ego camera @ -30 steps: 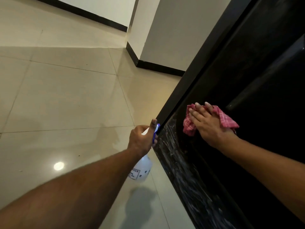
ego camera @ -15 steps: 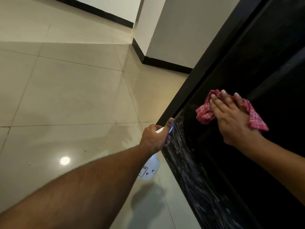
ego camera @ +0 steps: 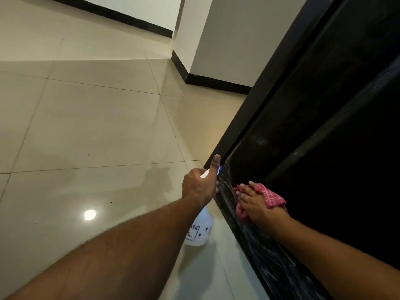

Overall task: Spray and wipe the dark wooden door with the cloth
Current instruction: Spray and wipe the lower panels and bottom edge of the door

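spray bottle (ego camera: 200,231): head mostly hidden in left hand (ego camera: 199,187), beside the door (ego camera: 324,148); label unreadable
cloth (ego camera: 273,198): middle covered by right hand (ego camera: 255,204), on the door
door: cut by top and right edges

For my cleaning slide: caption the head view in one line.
Left hand grips a spray bottle at the dark wooden door; right hand presses a pink checked cloth on it.

1. The left arm reaches from the near left toward the far right; the left hand (ego camera: 200,187) grips the spray bottle (ego camera: 200,231), thumb stretched out.
2. The right arm comes in from the near right; the right hand (ego camera: 256,204) lies flat, fingers (ego camera: 249,191) straight, pressing the cloth (ego camera: 273,197).
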